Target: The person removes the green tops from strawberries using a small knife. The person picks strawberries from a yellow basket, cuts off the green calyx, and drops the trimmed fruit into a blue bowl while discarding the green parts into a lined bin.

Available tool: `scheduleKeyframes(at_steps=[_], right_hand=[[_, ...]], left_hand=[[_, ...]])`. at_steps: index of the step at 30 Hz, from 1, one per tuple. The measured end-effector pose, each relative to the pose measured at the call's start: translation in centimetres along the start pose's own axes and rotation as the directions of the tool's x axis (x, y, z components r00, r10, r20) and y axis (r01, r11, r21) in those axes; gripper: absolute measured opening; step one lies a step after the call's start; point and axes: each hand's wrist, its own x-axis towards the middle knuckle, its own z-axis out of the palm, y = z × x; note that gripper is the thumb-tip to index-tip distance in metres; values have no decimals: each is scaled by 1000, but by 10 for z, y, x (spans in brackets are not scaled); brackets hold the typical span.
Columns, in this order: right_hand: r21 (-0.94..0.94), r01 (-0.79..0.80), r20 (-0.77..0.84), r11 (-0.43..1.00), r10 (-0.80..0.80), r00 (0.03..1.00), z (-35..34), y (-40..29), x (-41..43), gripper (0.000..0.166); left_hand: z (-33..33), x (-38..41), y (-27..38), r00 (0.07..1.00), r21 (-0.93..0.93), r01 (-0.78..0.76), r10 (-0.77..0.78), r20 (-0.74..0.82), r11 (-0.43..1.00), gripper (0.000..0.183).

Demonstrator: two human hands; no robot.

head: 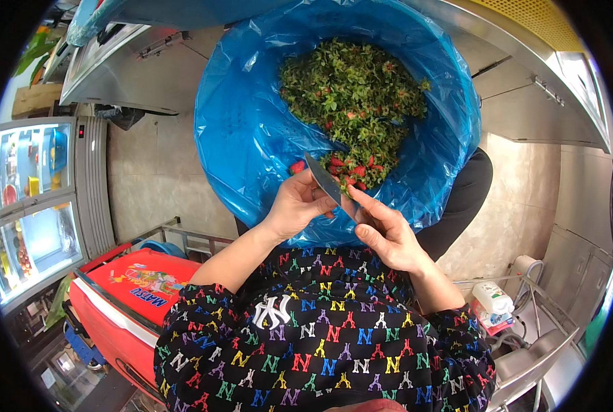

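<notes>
My right hand [391, 234] is shut on a knife, its broad dark blade [327, 180] slanting up and left. My left hand [298, 203] is curled close beside the blade; whether something sits in its fingers is hidden. A red strawberry [297, 167] shows just beyond the left fingertips, and I cannot tell if they touch it. Below both hands opens a large container lined with a blue plastic bag [239, 134]. Inside lies a heap of green strawberry tops [358, 82]. Several red strawberry pieces [358, 171] lie at the heap's near end.
A red chest cooler [146, 278] stands at my left, near a lit glass-door display fridge [33, 206]. Steel cabinets [538, 98] flank the container. A white plastic jug [492, 297] and a metal sink [535, 355] are at the right. Tiled floor [172, 195] shows between.
</notes>
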Motion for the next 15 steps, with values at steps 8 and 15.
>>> scheduleKeyframes(at_steps=[8,15], right_hand=[[167,-33,-107,985,51,993,13,4,4,36],[531,-112,-71,840,176,982,-11,9,19,37]], left_hand=[[-1,-4,-3,996,168,-37,23,87,985,19],[2,3,-11,987,100,-157,152,59,982,23]])
